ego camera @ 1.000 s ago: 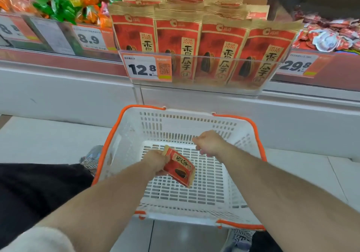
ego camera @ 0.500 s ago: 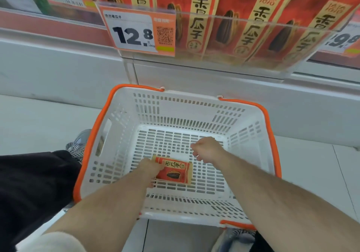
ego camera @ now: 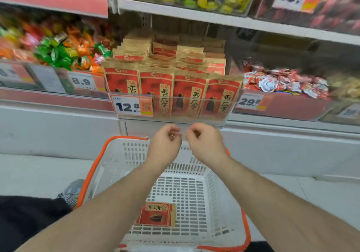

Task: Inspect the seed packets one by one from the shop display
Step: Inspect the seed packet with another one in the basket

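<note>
One seed packet (ego camera: 156, 215) lies flat in basket (ego camera: 97, 166). Left hand (ego camera: 165, 144), right hand (ego camera: 204, 144) empty, fingers loosely curled, seemingly between packets. Next: reach display row (ego camera: 171, 93), pinch front packet.

Two empty, loosely curled hands, left hand (ego camera: 165, 144) and right hand (ego camera: 205, 144), above basket (ego camera: 93, 173).

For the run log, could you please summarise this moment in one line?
left hand empty | right hand empty | seed packet in basket
</note>
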